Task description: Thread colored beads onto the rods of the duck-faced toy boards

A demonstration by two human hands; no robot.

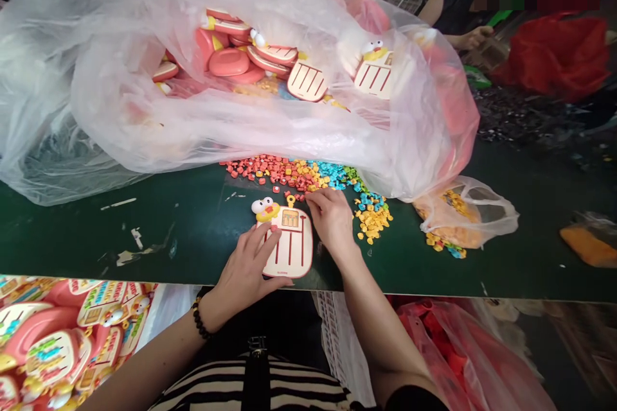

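A cream toy board with red slots, a duck-like head with bulging white eyes and a yellow loop on top lies on the green table. My left hand rests on the board's left side, fingers apart, thumb along its lower edge. A small red piece shows at its fingertips. My right hand is pinched beside the board's upper right corner, near the small red pieces; whatever is between its fingertips is hidden. Small yellow pieces and blue pieces lie beyond and beside it.
A large clear plastic bag holding more toy boards spans the table's far side. A small bag of yellow pieces sits to the right. Finished-looking boards are heaped at lower left. Another person's hand shows at upper right.
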